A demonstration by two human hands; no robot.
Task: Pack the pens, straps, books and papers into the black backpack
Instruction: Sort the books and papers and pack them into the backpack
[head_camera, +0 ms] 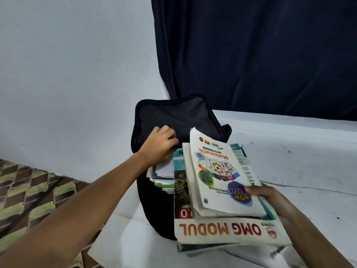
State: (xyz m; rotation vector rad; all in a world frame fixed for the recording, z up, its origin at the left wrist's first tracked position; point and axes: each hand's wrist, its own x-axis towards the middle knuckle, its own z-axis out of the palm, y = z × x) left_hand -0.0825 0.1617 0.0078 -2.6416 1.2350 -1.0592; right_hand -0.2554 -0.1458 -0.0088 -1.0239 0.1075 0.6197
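Note:
The black backpack [173, 117] stands on the white surface against the wall, its flap up and its mouth open. Books and papers [162, 176] stick out of the opening. My left hand [161, 144] grips the front edge of the opening with curled fingers. My right hand [270, 198] holds a stack of books [222, 209] by its right side, thumb on top. A white "Matematik" workbook [218, 171] lies uppermost, and a large "OMG MODUL" book [228, 231] is at the bottom. The stack's far end overlaps the bag's mouth.
A dark blue curtain [260, 55] hangs behind the backpack on the right. The pale wall [67, 74] rises at the left. A patterned brown and green mat [29, 194] covers the floor at the lower left. The white surface [299, 151] stretches right.

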